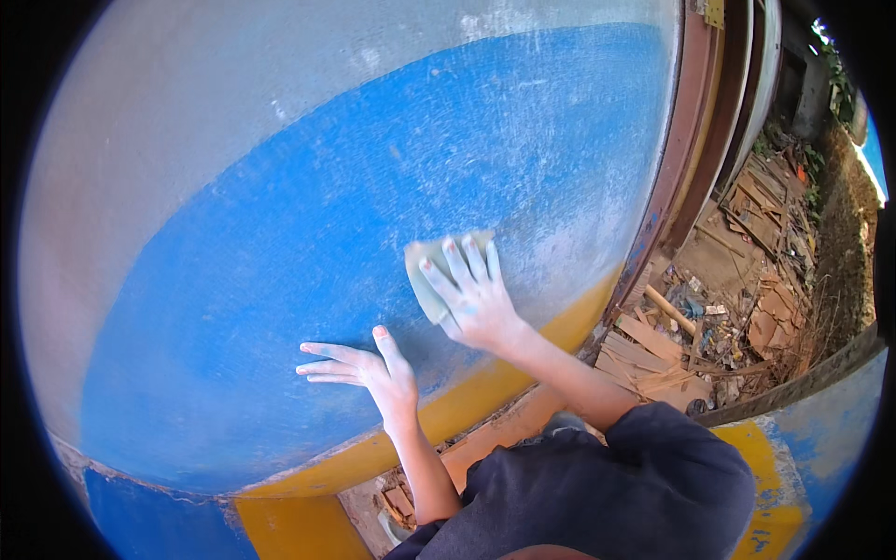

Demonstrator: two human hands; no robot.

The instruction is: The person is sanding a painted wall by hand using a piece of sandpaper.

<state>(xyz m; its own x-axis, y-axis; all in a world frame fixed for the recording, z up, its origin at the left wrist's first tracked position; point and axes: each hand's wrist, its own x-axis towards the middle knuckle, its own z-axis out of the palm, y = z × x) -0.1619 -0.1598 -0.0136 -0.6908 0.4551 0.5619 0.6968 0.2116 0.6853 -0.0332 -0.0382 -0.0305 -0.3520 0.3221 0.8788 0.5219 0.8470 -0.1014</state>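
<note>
My right hand (472, 297) lies flat over a pale greenish sheet, which looks like sandpaper (425, 294), pressing it against the painted wall (294, 252). The fingers are spread and coated in whitish dust. Lower and to the left, my left hand (371, 371) is held with its fingers apart and nothing in it; whether it touches the wall I cannot tell. The wall has a broad blue area with grey paint above and a yellow band (448, 399) below. Whitish scuffs and dust mark the blue, most thickly above and to the right of my right hand.
A brown door frame (672, 175) with a metal hinge (714, 12) edges the wall at the right. Beyond it, broken boards (647, 357), a wooden pole (670, 309) and litter cover the ground. A low blue-and-yellow wall (826, 413) stands at lower right.
</note>
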